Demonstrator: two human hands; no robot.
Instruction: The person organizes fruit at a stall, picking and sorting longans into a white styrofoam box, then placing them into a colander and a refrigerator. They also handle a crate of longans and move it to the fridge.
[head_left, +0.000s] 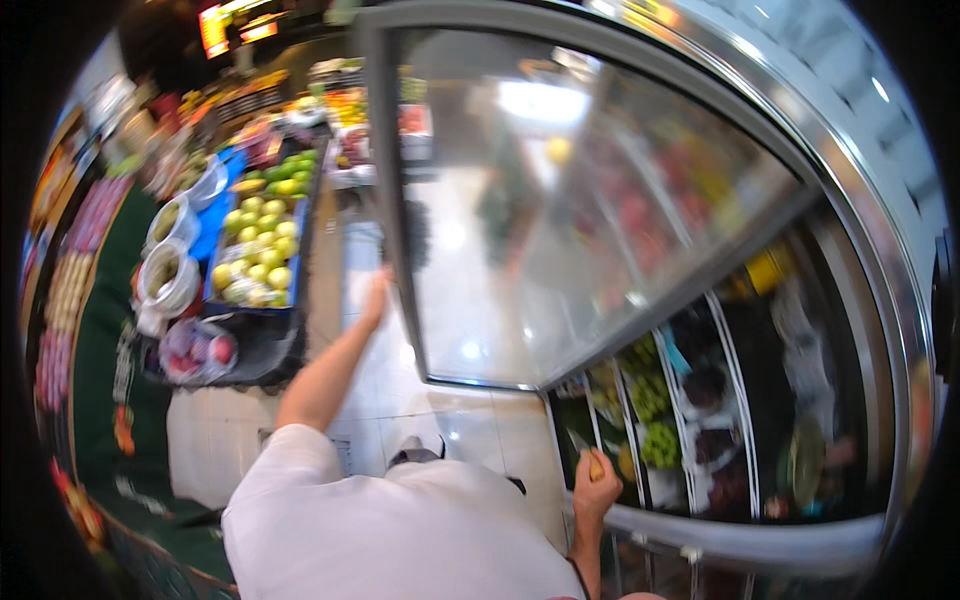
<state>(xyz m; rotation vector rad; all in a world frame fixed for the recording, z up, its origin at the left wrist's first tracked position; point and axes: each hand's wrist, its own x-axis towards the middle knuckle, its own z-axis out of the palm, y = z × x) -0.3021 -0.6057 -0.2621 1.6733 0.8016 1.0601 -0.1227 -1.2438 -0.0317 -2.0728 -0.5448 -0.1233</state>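
My left hand (379, 294), blurred, reaches forward to the outer edge of a glass cooler door (396, 225). It appears to touch the grey frame, but its fingers are too blurred to show a grip. The door stands swung open in front of me. In my right hand (595, 489) is a small knife (596, 466) with a yellowish handle, its short blade (577, 441) pointing up and away. This hand is beside the cooler's open front, near the shelves. Green grapes (660, 444) and dark produce (714, 444) sit on those white-edged shelves (679, 420).
Left of me, a blue crate (212, 300) holds yellow-green round fruit (259, 251). Beside it stand white tubs (168, 276) and a bag of reddish fruit (196, 351). Ahead is a shiny tiled floor (457, 420). The cooler's metal frame (892, 247) curves along the right.
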